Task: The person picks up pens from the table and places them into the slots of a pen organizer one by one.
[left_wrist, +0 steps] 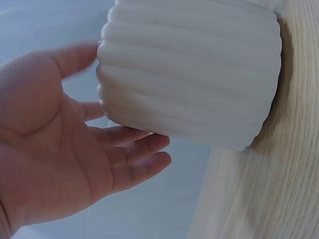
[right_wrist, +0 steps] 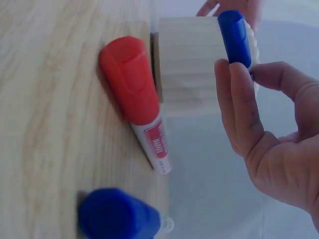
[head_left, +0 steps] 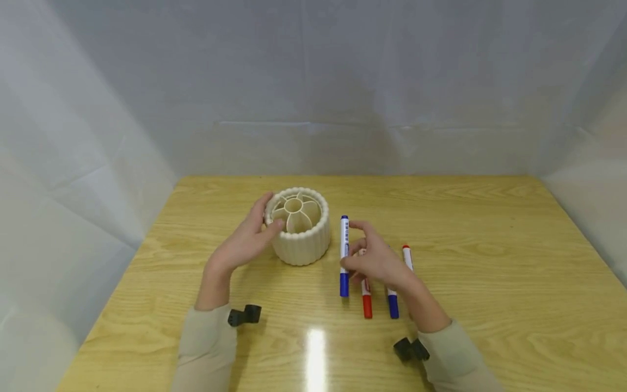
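Left hand (head_left: pixel 245 242): rested open against the left side of the holder, fingers nearly straight along the ribbed wall, thumb up at the rim; gripped nothing.
Left hand, wrist view (left_wrist: pixel 60 144): palm spread, fingertips at the ribbed wall; could not tell whether they touched it.
Right hand (head_left: pixel 377 261): curled round a blue marker, pinched between thumb and fingers.
Right hand, wrist view (right_wrist: pixel 269 144): thumb pressed along the marker's side just below its cap.
Blue marker (head_left: pixel 344 256): held about mid-barrel, just right of the holder, blue cap toward the person, blue butt end pointing away; could not tell whether lifted off the table or lying on it.
Blue marker, wrist view (right_wrist: pixel 234 37): blue cap showing above the thumb, in front of the holder.
Holder (head_left: pixel 299 226): cream, round, ribbed, stood upright on the table left of centre; inside split into a middle tube and wedge compartments around it, all bare.
Holder, wrist view (left_wrist: pixel 189 69): ribbed wall filling the upper frame.
Red marker (head_left: pixel 366 302): lay flat under the right hand, red cap toward the person.
Second blue marker (head_left: pixel 393 305): lay flat just right of the red one, partly hidden by the wrist.
Far red marker (head_left: pixel 407 257): lay right of the hand, red tip away.
Table (head_left: pixel 490 261): light wood grain.
Sleeves: beige, a black clip at each wrist.
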